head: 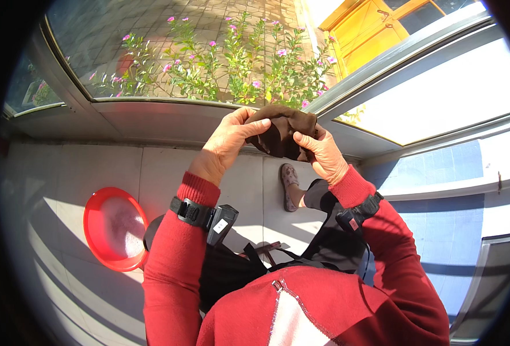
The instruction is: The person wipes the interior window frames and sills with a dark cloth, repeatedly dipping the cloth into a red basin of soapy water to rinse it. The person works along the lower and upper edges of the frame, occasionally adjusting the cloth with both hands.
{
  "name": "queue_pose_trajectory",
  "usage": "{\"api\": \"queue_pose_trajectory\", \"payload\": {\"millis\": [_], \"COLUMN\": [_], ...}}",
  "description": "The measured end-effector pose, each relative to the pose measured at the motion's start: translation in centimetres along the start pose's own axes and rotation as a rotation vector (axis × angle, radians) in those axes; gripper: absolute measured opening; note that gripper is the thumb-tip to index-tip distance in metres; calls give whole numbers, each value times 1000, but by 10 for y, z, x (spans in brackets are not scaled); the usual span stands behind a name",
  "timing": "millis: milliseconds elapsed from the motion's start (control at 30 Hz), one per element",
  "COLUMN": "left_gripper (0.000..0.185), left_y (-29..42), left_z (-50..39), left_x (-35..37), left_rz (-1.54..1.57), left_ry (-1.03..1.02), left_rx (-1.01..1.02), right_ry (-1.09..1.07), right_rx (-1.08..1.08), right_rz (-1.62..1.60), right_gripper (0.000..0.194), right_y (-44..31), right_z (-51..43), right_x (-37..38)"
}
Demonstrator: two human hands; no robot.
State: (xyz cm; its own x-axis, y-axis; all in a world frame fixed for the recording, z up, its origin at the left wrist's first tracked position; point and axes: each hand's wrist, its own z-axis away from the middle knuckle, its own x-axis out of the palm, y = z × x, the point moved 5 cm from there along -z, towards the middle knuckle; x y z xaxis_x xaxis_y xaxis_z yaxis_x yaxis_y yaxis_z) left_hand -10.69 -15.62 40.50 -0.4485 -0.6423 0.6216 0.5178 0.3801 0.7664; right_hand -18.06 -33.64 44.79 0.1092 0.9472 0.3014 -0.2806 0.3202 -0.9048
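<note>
A bunched dark brown cloth (283, 129) is held up between my two hands, in front of the low sill of a glass window. My left hand (233, 138) grips its left end, with the thumb lying on top. On the opposite end, my right hand (322, 149) pinches the fabric between thumb and fingers. Folds of the cloth hide some fingertips of both hands. On the tiled floor to my left stands a red plastic basin (91, 231) holding sudsy water (123, 225).
Metal window frames (367, 69) rise ahead and to the right. Behind the glass grow pink-flowered plants (242, 69) beside brick paving. A blue and white wall (436, 212) stands at right, with a dark framed panel (492, 281) near it. My slippered foot (288, 186) is below the cloth.
</note>
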Motion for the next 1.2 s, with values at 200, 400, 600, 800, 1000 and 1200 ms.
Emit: {"api": "queue_pose_trajectory", "payload": {"millis": [200, 400, 600, 800, 1000, 1200], "left_gripper": [20, 27, 38, 28, 23, 17], "left_y": [-11, -25, -19, -9, -14, -14], "left_z": [-7, -1, 8, 4, -1, -4], "left_x": [-1, 10, 36, 3, -16, -11], "left_rz": [76, -33, 56, -238, -300, -311], "left_ry": [226, -74, -216, 134, 180, 198], "left_rx": [39, -104, -104, -64, -12, 6], "right_ry": [243, 89, 221, 629, 799, 800], "right_rx": [-50, 36, -280, -1445, -1933, -1606], "right_rz": [300, -105, 93, 949, 1715, 1623], "right_gripper": [62, 79, 35, 40, 77, 66], "right_y": [18, 52, -1, -258, -338, -188], "right_z": [8, 17, 33, 100, 51, 12], "right_x": [-30, 1, -3, -21, -9, -52]}}
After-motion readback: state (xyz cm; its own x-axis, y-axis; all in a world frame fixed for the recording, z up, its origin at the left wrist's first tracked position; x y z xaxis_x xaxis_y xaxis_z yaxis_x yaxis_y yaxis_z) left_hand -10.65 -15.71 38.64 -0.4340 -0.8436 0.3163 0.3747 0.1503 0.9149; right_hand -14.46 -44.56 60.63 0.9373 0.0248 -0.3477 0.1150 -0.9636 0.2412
